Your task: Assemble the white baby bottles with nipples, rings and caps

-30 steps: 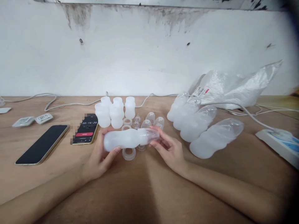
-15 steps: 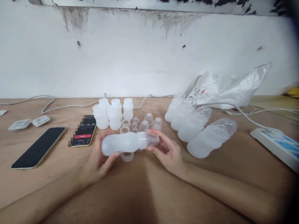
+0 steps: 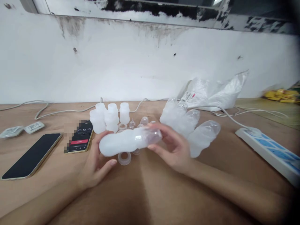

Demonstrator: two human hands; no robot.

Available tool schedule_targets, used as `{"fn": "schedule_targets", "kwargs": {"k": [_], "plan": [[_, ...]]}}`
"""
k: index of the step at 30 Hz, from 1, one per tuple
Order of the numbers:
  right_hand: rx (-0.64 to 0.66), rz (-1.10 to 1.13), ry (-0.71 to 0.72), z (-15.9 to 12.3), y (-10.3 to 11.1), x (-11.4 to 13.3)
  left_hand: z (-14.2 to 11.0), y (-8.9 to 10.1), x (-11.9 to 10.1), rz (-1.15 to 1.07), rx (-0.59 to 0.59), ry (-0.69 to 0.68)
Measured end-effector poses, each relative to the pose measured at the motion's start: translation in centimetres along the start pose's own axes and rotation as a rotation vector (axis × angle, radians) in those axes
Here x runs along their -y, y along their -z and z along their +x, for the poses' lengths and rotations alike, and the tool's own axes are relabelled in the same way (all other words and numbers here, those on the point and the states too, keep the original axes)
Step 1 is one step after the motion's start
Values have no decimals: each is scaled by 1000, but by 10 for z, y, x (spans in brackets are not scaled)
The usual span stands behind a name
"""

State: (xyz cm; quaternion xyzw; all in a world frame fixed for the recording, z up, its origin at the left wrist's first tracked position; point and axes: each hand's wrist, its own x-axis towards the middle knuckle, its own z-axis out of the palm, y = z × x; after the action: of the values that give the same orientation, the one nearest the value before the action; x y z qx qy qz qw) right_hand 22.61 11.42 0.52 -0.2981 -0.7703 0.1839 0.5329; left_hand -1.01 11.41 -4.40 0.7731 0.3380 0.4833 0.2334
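right hand (image 3: 177, 150) grips the clear cap (image 3: 152, 137) on a bottle (image 3: 118, 143) (contents indistinct), left hand (image 3: 95, 167) spread around its base.

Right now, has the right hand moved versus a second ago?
Yes: the right hand has shifted rightward against the nearest standing capped baby bottle; the gap between them in view has closed, hand now overlapping its left edge.

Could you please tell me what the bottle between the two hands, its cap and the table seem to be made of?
Bottle: probably plastic, frosted; it looks milky and softly translucent.
Cap: likely clear, glossy plastic; it is see-through with bright reflections.
Table: perhaps wood or wood-look board, fairly matt; brown, with faint uneven tones.
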Motion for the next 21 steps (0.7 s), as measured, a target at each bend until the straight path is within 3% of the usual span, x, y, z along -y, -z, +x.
{"fn": "schedule_targets", "kwargs": {"k": [3, 6, 10, 14, 21], "plan": [[-83, -283, 69, 33, 29, 24, 4, -1, 0, -46, -29, 28], [-78, -750, 57, 67, 53, 34, 7, -2, -3, -28, -18, 72], [39, -1111, -207, 94, 59, 21, 8, -2, -5, 23, 38, 49], [162, -1230, -421, 100, 44, 0, 8, -1, -5, 66, 80, 41], [171, -1208, -534, 101, 33, -26, 8, 0, -5, 101, 91, -6]]}}
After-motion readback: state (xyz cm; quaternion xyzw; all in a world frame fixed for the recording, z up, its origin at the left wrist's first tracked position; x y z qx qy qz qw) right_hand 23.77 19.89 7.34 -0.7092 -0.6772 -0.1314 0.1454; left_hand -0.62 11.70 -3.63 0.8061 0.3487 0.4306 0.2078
